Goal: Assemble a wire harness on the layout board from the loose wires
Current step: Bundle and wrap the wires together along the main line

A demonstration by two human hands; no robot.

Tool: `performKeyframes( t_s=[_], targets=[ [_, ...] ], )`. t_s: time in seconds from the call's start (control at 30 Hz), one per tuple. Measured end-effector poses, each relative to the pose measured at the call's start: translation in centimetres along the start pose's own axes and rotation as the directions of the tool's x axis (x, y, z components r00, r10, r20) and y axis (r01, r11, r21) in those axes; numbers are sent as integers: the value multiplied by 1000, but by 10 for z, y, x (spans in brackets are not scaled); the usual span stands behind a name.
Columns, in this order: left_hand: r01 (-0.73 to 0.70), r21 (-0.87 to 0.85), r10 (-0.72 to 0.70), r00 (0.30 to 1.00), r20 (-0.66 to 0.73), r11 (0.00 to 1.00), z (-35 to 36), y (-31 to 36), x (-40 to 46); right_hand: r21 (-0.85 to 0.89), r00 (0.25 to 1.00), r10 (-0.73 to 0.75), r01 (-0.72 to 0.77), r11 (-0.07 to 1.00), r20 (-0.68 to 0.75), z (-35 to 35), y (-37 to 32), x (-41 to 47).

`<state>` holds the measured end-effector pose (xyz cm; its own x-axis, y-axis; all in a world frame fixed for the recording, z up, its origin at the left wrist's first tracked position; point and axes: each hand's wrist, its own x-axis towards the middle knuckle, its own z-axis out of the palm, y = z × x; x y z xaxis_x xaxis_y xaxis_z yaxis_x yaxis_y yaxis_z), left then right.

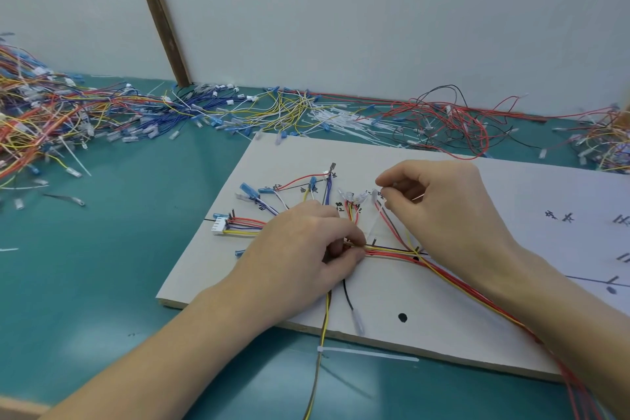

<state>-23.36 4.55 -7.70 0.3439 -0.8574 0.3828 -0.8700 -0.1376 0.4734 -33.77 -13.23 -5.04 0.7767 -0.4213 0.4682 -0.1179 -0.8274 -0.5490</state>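
Two hands on layout board [443,327], left hand [303,256] pinching wire bundle [388,252], right hand [439,201] seemingly pinching terminal [375,195]

Pretty bright, even light from overhead — only soft shadows under the forearms on the green table [102,266]. Wide-angle bend shows at the edges, and the wire pile [41,119] far left goes blurry.

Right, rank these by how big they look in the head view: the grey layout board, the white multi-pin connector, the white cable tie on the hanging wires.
1. Grey layout board, by far the largest.
2. White cable tie, long and thin; nearer the camera, so partly flattered.
3. White multi-pin connector, smallest.
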Motion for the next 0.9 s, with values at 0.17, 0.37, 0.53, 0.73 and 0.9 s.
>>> performKeyframes(
  t_s=[0.17, 0.37, 0.53, 0.73, 0.9],
  targets=[
    [-1, 2, 1, 1000, -5, 1000, 1, -1, -1, 26, 992, -88, 86, 996, 88, -1, 5, -1],
    [-15, 22, 15, 1000, -20, 1000, 3, -2, -1, 148, 960, -8, -36, 988, 281, -3, 5, 2],
    [-8, 23, 8, 1000, -21, 1000, 0, 0, -1, 180, 930, 65, -138, 974, 361, -6, 1, -1],
    [-5, 26, 5, 1000, -6, 1000, -1, 5, -3, 263, 897, 138, -265, 927, 420, -9, -2, -10],
    [-15, 12, 14, 1000, 7, 1000, -2, 7, -4, 339, 866, 193, -374, 863, 461, -10, 1, -12]
  ],
)
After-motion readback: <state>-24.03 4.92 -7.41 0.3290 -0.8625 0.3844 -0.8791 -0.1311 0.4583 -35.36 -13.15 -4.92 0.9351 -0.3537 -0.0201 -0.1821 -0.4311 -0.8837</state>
